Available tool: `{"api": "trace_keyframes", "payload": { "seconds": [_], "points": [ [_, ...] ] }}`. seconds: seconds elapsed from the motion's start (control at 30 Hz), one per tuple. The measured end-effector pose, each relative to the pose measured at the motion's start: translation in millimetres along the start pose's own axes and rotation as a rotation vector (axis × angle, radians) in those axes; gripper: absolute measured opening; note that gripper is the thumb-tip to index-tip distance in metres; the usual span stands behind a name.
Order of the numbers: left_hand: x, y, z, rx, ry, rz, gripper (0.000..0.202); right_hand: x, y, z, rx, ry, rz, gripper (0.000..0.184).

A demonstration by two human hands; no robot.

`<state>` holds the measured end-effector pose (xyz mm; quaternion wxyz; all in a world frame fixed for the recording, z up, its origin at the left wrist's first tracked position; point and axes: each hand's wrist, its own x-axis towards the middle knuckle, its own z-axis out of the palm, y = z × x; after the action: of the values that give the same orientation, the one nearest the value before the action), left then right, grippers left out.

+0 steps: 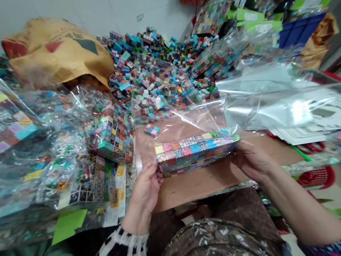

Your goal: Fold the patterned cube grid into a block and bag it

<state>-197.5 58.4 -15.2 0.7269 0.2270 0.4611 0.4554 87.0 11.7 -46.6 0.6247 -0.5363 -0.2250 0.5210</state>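
A long block of patterned cubes (193, 152) lies crosswise between my hands, above the brown board (189, 189). Clear plastic film, apparently a bag (185, 121), spreads around and beyond it. My left hand (147, 187) grips the block's left end, thumb on the near corner and fingers curled. At the other end, my right hand (252, 160) closes round the block and film, its fingertips partly hidden. A small loose piece of joined cubes (152, 130) sits behind the block, seen beside or through the film.
A heap of loose cubes (157, 83) fills the back, beside a yellow-brown sack (57, 55). Bagged cube blocks (114, 134) crowd the left. White cards (325, 117) are stacked at right, near red-handled scissors (316, 147). A blue bin (300, 30) stands behind.
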Motion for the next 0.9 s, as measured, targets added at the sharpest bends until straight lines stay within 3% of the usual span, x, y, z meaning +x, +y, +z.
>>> {"api": "trace_keyframes", "payload": {
  "seconds": [0.5,0.9],
  "points": [
    [-1,-10,-10.0,-0.012,-0.060,0.095,0.040,1,-1,2,-0.036,-0.043,-0.003,0.039],
    [6,-22,-9.6,-0.023,-0.031,0.231,0.032,-1,-4,7,-0.127,-0.046,-0.028,0.051]
  ]
}}
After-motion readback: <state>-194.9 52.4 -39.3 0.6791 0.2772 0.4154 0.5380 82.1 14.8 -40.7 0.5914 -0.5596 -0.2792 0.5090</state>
